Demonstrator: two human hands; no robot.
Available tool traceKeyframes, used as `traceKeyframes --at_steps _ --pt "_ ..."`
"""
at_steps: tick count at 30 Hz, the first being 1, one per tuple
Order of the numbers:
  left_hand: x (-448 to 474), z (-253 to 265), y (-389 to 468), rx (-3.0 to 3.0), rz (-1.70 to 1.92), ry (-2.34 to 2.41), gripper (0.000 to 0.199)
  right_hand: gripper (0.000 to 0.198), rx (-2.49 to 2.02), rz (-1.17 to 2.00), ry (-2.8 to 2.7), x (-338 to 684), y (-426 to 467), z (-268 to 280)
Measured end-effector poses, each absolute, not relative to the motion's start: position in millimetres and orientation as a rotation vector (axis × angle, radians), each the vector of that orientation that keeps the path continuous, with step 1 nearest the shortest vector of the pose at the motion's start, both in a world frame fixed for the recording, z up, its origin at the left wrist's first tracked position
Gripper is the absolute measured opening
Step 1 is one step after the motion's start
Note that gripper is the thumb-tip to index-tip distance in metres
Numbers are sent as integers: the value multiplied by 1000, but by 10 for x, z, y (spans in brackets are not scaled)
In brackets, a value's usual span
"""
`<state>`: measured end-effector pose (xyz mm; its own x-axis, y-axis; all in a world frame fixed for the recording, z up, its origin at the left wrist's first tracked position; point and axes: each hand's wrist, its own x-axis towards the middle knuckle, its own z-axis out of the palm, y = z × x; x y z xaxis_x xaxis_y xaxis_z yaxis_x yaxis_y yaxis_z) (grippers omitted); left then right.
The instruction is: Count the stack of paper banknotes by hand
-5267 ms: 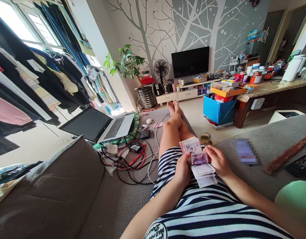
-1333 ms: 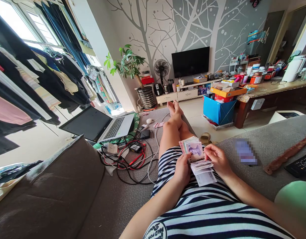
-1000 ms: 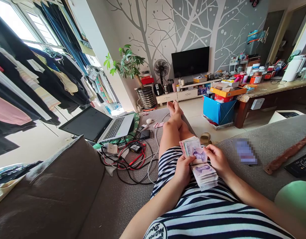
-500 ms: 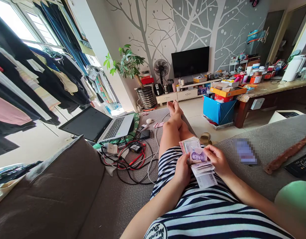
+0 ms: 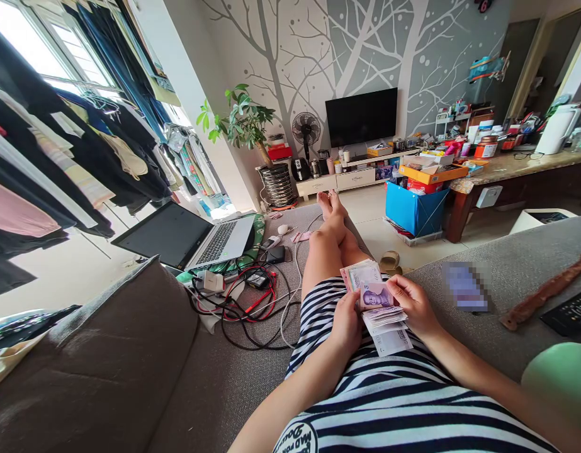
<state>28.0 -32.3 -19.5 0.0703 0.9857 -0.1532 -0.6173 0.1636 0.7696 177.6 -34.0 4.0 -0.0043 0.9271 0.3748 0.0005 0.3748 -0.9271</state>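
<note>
My left hand (image 5: 347, 319) is closed on a stack of banknotes (image 5: 363, 274) above my lap, its thumb pressed near the left edge. A purple banknote (image 5: 375, 297) with a portrait faces up in the middle, and the thumb and fingers of my right hand (image 5: 410, 302) pinch its right end. Several folded notes (image 5: 384, 318) fan out below it toward my body, the lowest one hanging over my striped clothing (image 5: 413, 390). Pinkish and greenish edges show on the notes at the far side. The fingers beneath the stack are hidden.
On the sofa to the left lie an open laptop (image 5: 217, 244) and tangled cables (image 5: 252, 314). To the right are a blurred-out purple item (image 5: 466, 287), a brown strip (image 5: 549, 289) and a black remote control (image 5: 568, 314). A blue box (image 5: 415, 207) stands beside the cluttered table (image 5: 502, 173).
The purple banknote has flattened and turned slightly, so its portrait and number show more fully. Both hands stay almost in the same place.
</note>
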Motion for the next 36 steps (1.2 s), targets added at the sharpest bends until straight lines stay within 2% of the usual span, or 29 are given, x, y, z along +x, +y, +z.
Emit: traceKeyframes --at_steps 8,16,23,36 --pt "291 -138 -352 565 1323 749 33 60 -857 994 -1378 1779 -348 8" --pt "280 -77 -382 594 1317 764 35 61 -1038 923 -1184 1803 -176 -153" --pt "287 -92 -374 618 1305 750 37 65 -1071 829 -1328 1823 -164 -174" --pt "282 -144 -308 580 1315 758 35 50 -949 903 -1307 1805 -233 -100"
